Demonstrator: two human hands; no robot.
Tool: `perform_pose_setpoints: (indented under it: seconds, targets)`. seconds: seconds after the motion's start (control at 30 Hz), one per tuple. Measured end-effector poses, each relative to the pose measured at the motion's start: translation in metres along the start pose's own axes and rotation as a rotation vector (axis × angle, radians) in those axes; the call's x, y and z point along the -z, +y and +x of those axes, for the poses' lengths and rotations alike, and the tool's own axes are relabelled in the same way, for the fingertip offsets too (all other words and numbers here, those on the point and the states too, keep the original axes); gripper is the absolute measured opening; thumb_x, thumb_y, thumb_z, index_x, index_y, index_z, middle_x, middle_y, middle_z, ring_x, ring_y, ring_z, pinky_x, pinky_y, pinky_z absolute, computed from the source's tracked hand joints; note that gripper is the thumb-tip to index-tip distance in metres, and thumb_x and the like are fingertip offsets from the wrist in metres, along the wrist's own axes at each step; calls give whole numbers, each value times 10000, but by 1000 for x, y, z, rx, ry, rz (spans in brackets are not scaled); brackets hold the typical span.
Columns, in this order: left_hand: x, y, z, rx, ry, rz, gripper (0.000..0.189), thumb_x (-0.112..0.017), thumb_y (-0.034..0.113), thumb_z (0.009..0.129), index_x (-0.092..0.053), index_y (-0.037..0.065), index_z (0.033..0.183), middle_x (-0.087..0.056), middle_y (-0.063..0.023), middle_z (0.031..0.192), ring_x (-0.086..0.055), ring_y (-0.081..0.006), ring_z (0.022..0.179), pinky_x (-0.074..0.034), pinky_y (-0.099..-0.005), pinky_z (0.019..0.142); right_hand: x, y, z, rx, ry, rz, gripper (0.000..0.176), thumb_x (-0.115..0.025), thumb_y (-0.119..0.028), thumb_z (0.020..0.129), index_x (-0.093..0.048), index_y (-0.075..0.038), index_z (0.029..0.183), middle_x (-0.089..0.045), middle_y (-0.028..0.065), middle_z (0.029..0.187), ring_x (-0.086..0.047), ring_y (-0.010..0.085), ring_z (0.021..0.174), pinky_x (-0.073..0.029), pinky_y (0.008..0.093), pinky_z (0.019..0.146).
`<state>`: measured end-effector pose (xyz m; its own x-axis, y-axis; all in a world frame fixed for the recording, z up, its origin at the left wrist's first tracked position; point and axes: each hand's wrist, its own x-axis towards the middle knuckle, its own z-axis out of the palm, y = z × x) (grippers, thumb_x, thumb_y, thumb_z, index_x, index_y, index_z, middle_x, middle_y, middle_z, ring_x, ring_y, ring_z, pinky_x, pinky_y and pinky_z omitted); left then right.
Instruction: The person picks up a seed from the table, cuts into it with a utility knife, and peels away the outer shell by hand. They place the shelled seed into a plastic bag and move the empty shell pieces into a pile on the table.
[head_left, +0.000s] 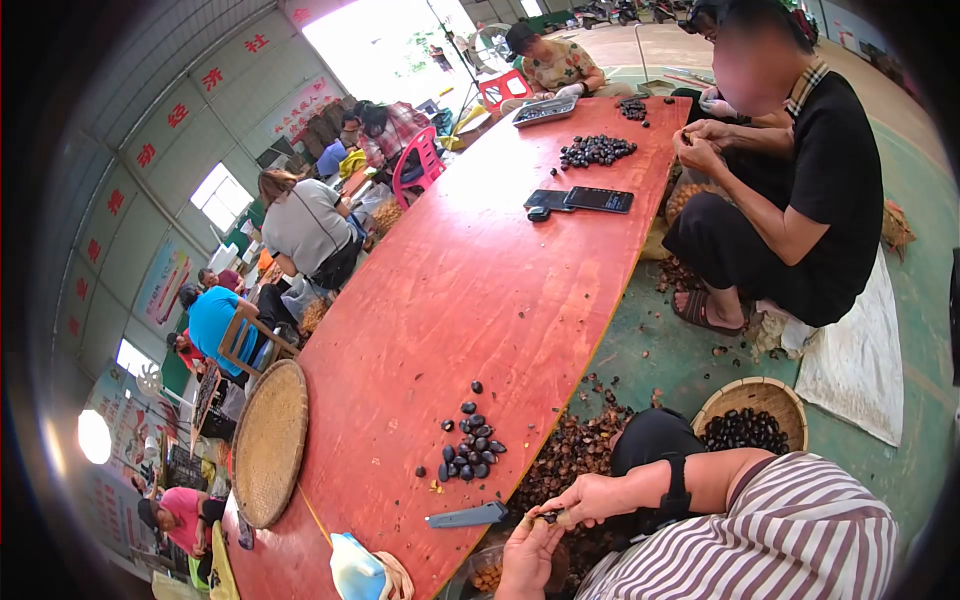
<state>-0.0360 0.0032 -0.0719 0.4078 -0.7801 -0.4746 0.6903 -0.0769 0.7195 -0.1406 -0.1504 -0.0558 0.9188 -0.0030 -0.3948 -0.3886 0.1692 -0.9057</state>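
Low in the view, my left hand [530, 556] and my right hand [592, 499] meet just off the table's edge. Their fingers are closed together around a small dark seed [548, 516], with something pale brown beside it that I cannot make out. A black band circles my right wrist. Close by on the red table [430, 300] lies a grey-blue utility knife [467, 515]. Beyond the knife sits a loose pile of shiny black seeds [470, 448]. Brown husks [575, 445] cover the floor beside my knee, and a container of orange-brown fruits [487, 577] is partly hidden below my left hand.
A round woven tray [270, 443] overhangs the table's far side. Black seeds fill part of a basket [805, 410] near my striped sleeve. Phones [598, 200] and another seed pile [597, 151] lie farther up. A person in black [835, 190] sits at the right; others work around.
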Motion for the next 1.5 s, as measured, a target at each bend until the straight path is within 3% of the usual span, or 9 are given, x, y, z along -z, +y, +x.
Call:
perform_pose_setpoints:
  seconds: [0.37, 0.5, 0.63, 0.73, 0.87, 1.07, 1.17, 1.27, 1.5]
  targets:
    - [-9, 4, -9, 123, 60, 179, 201, -511, 25, 795, -513, -43, 984, -578, -123, 906, -586, -200, 821, -491, -287, 747, 11, 0, -4, -152, -193, 106, 348, -517, -151, 780, -511, -135, 1128, -564, -12, 693, -448, 39, 504, -349, 183, 414]
    - [-2, -1, -11, 158, 31, 214, 214, -519, 17, 786, -513, -43, 991, -581, -132, 901, -593, -207, 797, -495, -279, 730, 11, 4, 0, -211, -212, 117, 324, -524, -109, 730, -551, -112, 1053, -561, -1, 639, -450, 60, 453, -335, 201, 365]
    - [0, 1, -14, 233, 37, 274, 267, -544, 31, 776, -501, -59, 1023, -582, -110, 893, -588, -180, 787, -488, -270, 721, 6, 0, 0, -188, -168, -56, 346, -550, -113, 693, -565, -114, 1039, -560, 13, 620, -456, 80, 432, -353, 219, 354]
    - [-3, 8, -18, 261, -36, 309, 245, -540, 48, 770, -510, -56, 990, -564, -98, 936, -569, -172, 818, -473, -278, 747, 5, -11, 0, -184, -198, -226, 315, -567, -137, 714, -584, -175, 1026, -534, -30, 607, -432, 57, 462, -369, 209, 403]
    - [-8, 20, -28, 322, -87, 364, 256, -544, 24, 757, -513, -62, 996, -570, -106, 928, -569, -175, 822, -474, -278, 739, 3, -24, -5, -170, -255, -273, 321, -571, -138, 712, -583, -145, 1033, -544, -15, 619, -439, 62, 463, -382, 211, 404]
    - [-6, 22, -32, 204, -136, 348, 245, -537, 15, 759, -526, -46, 996, -584, -80, 875, -572, -141, 768, -478, -261, 714, -3, -36, -5, -175, -204, -188, 276, -562, -129, 723, -593, -92, 995, -538, -9, 616, -441, 65, 464, -373, 205, 412]
    - [2, 15, -27, 146, -48, -25, 281, -539, 124, 797, -497, -6, 1043, -579, -78, 914, -587, -151, 774, -486, -278, 732, -8, -32, 2, -52, -78, -81, 242, -551, -108, 751, -591, -94, 990, -532, -19, 615, -433, 53, 473, -372, 196, 428]
    - [3, 13, -25, 130, -96, -153, 263, -517, 195, 821, -514, 21, 1019, -595, -73, 861, -591, -150, 757, -488, -266, 691, -19, -24, 4, 58, 35, -91, 248, -526, -88, 775, -576, -112, 1016, -526, -35, 631, -413, 40, 477, -369, 189, 446]
    - [-6, 21, -34, 172, -101, 48, 245, -504, 216, 831, -536, 4, 950, -594, -76, 834, -598, -155, 725, -489, -264, 676, -8, -36, 0, -144, -179, -23, 301, -527, -107, 772, -554, -100, 1072, -522, -12, 628, -420, 52, 472, -370, 198, 432]
